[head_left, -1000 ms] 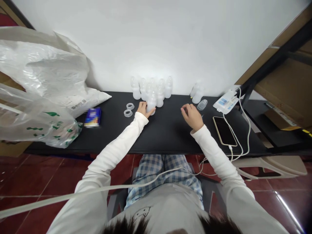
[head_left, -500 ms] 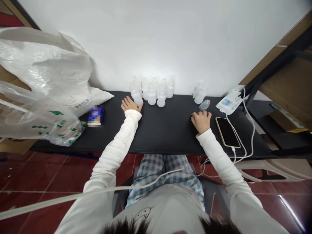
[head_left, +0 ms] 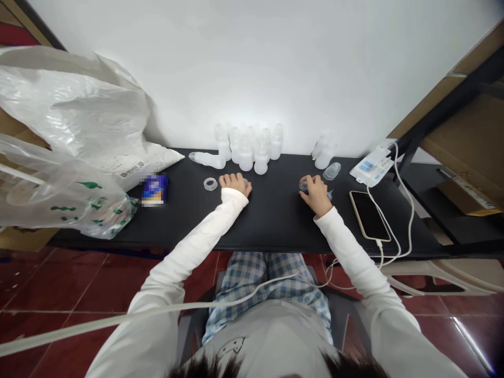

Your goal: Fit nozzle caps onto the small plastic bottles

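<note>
My left hand (head_left: pixel 235 184) is closed palm-down on the black tabletop. A small whitish translucent piece, mostly hidden, shows by its thumb. Just left of this hand lies a white translucent ring (head_left: pixel 210 184). Behind it, a white baby bottle (head_left: pixel 208 159) with a clear cap is on its side. Several more baby bottles (head_left: pixel 260 157) stand upright against the wall. My right hand (head_left: pixel 316 191) has its fingers curled down on a clear round piece (head_left: pixel 303 185), partly covered. Another clear bit (head_left: pixel 329 194) shows beside its palm. A clear cap (head_left: pixel 332 170) lies beyond the right hand.
More white bottles (head_left: pixel 324 151) stand at the back right. A phone (head_left: pixel 369 215) on a cable and a white-blue packet (head_left: pixel 372 165) lie to the right. Plastic bags (head_left: pixel 71 121) and a blue box (head_left: pixel 154 189) occupy the left side of the table (head_left: pixel 275 220).
My left hand has moved right and nearer, from open to closed. The front left bottle now lies on its side, and the ring is visible. My right hand has shifted slightly left.
</note>
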Available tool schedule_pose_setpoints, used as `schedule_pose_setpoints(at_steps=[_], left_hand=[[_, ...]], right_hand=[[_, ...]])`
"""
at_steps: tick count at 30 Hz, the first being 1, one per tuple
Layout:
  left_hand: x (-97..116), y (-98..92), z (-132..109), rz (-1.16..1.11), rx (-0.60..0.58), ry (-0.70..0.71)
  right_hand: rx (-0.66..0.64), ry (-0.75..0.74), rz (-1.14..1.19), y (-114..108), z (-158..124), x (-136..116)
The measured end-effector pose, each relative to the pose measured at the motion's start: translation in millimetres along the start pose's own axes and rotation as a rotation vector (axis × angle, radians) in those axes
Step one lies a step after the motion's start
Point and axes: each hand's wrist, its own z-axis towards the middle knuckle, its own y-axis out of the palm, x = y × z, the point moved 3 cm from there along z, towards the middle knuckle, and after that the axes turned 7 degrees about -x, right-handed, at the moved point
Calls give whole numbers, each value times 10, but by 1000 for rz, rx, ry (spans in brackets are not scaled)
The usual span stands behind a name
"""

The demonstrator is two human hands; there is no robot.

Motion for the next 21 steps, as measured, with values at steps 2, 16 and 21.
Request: schedule_pose_setpoints(at_steps=[2, 16, 21], left_hand=[[191, 39, -77, -107, 2, 133], [575, 580, 324, -1617, -414, -173], [640, 532, 268, -1656, -461, -31]], right_hand=[[31, -72, 135, -21, 71, -69], [9, -202, 1247, 213, 410, -481], [181, -248, 1003, 159, 463, -523]])
